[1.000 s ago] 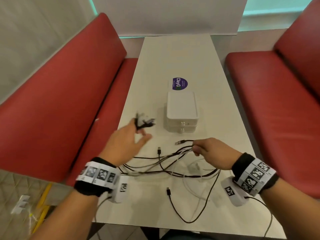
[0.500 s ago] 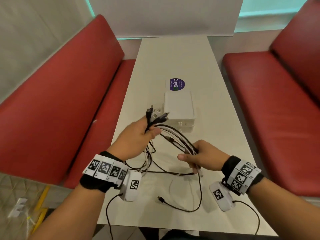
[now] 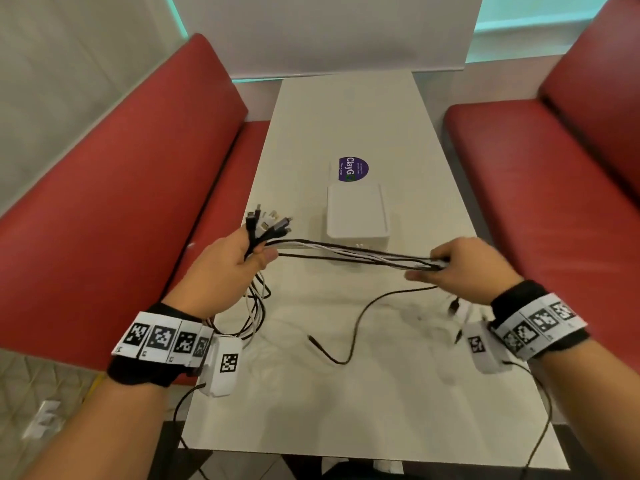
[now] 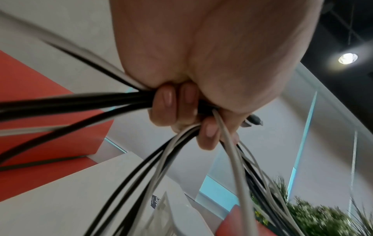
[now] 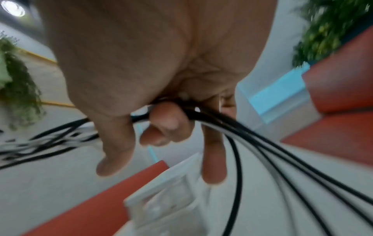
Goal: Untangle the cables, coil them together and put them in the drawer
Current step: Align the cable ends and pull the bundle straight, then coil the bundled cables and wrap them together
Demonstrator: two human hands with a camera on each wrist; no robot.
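Note:
A bundle of black and white cables (image 3: 349, 253) is stretched between my two hands above the white table (image 3: 346, 393). My left hand (image 3: 239, 258) grips the cables near their plug ends (image 3: 268, 223), which fan out above the fist; curled fingers (image 4: 171, 108) wrap the cables (image 4: 80, 102). My right hand (image 3: 460, 268) holds the far part of the bundle, its curled fingers (image 5: 169, 123) round the cables (image 5: 262, 143). Loose cable loops (image 3: 256, 306) hang under the left hand, and one black cable (image 3: 353, 327) trails on the table. The small white drawer unit (image 3: 356, 216) stands behind the cables, its drawers closed.
A purple round sticker (image 3: 352, 168) lies on the table beyond the drawer unit. Red bench seats stand on the left (image 3: 121, 209) and on the right (image 3: 540, 188) of the table. Thin wires from my wrist cameras hang past the table's near edge (image 3: 533, 459).
My hands have moved apart, the right one out to the right, pulling the cable bundle from a slack loop into a taut line. More cable has lifted off the table.

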